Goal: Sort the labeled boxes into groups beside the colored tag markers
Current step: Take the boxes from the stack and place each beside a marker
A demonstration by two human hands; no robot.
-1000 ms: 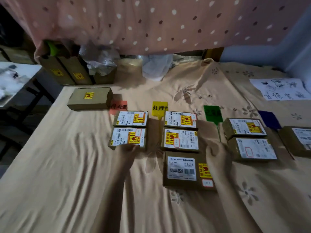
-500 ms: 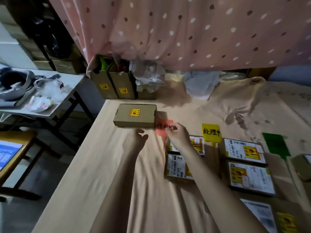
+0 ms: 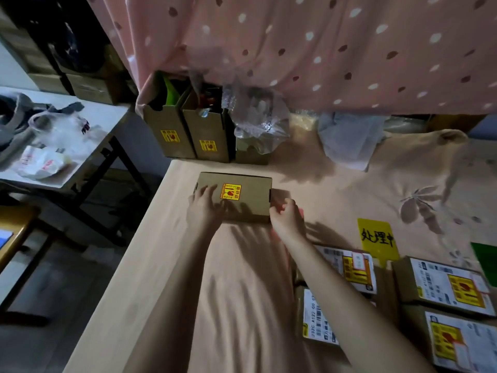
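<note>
Hands reach together to a brown box (image 3: 236,196) lying flat near the far left corner of the cloth-covered table (image 3: 166,265). It carries a small yellow sticker (image 3: 231,191) on top. The left hand (image 3: 204,208) lies on the box's near left part, fingers spread and fairly straight across its top. The right hand (image 3: 286,219) is at the box's near right corner, fingers curled at the right end of the box, seemingly gripping that edge, though the exact contact is in shadow. Under this hand a bit of red marker (image 3: 300,211) shows, mostly hidden.

To the right stands a yellow marker (image 3: 376,238) with black handwriting, and the corner of a green marker (image 3: 486,258) sits at the frame's right edge. Two labeled boxes (image 3: 349,267) (image 3: 314,316) lie partly behind the right forearm, nearer than the red marker; two more (image 3: 441,284) (image 3: 457,340) lie nearer than the yellow one. Beyond the table, open cartons (image 3: 188,133) stand under a dotted pink curtain (image 3: 322,49).
</note>
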